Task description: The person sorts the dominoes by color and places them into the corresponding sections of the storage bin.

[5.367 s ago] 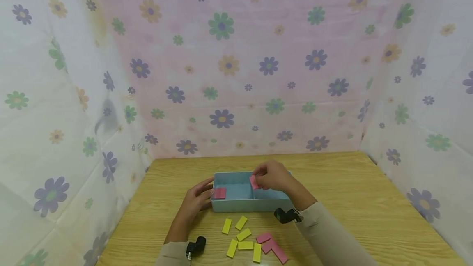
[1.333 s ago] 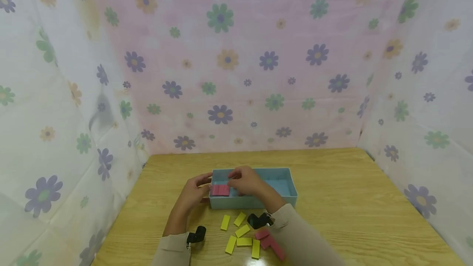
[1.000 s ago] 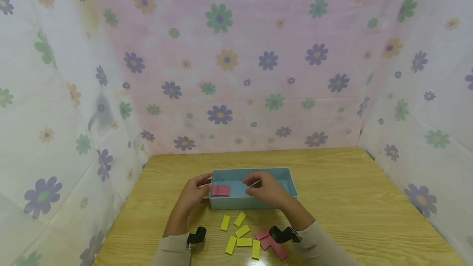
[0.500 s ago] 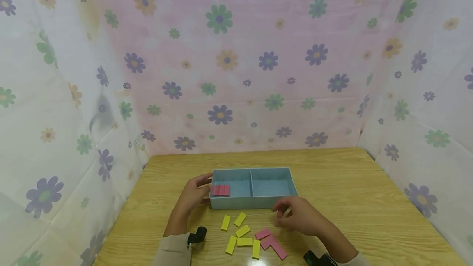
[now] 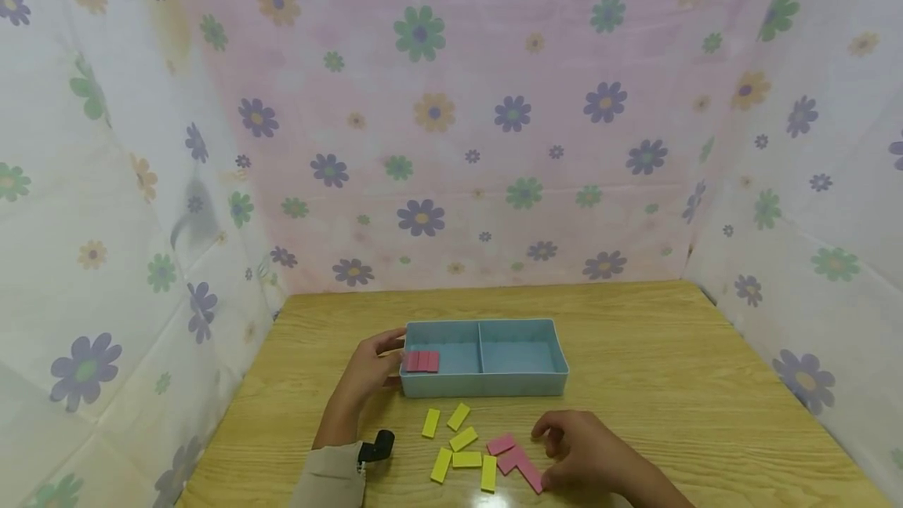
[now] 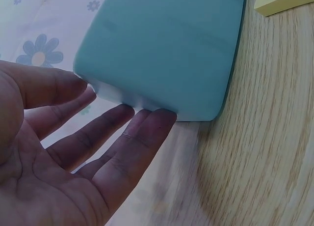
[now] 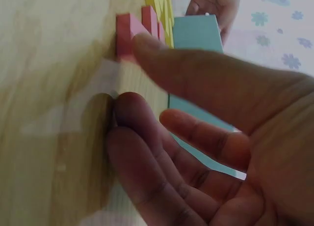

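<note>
The right hand is loosely curled and grips nothing; its thumb tip is at the near end of a long pink block on the table (touching or just short, I cannot tell). The left hand, fingers extended, rests its fingertips against the end of a blue two-part box. Other pink blocks adjoin the long one, so a low or hasty pinch could nudge them, or push the nearest yellow block. Pressing harder on the left might slide the box. Only the head view shows the pink row inside the box's compartment beside the left hand; the left wrist view alone clearly reveals the fingertips on its end wall.
</note>
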Demonstrator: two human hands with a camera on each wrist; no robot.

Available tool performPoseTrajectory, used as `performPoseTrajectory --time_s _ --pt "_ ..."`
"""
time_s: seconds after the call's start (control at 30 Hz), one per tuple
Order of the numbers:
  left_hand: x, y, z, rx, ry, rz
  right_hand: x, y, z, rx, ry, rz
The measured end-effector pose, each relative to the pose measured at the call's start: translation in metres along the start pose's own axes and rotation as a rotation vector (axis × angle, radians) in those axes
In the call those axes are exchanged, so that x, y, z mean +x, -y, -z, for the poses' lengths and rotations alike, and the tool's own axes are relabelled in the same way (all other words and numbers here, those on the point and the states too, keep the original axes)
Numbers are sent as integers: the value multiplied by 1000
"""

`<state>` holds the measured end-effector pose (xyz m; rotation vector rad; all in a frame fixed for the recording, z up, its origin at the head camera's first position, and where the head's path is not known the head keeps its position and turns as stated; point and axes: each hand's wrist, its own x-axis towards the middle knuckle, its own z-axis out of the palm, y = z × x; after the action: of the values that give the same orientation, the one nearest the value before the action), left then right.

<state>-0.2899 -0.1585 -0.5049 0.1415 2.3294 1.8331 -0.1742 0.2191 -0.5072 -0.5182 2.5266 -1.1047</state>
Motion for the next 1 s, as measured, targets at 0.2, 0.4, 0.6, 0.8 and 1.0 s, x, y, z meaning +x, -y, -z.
performPoseTrajectory --time_s 0.2,0.4,0.6,0.8,1.0 --pt "-1 2 1 -2 11 -16 4 4 -9 -35 -24 35" --pt "1 3 2 -19 10 -5 7 9 -13 -45 -50 58" --pt "2 2 2 -21 11 -16 14 11 -14 -60 -70 0" --pt "1 2 2 -15 13 -20 17 12 -13 -68 -115 -37" --pt "0 0 1 -16 8 -14 16 10 -10 -47 -158 -54"
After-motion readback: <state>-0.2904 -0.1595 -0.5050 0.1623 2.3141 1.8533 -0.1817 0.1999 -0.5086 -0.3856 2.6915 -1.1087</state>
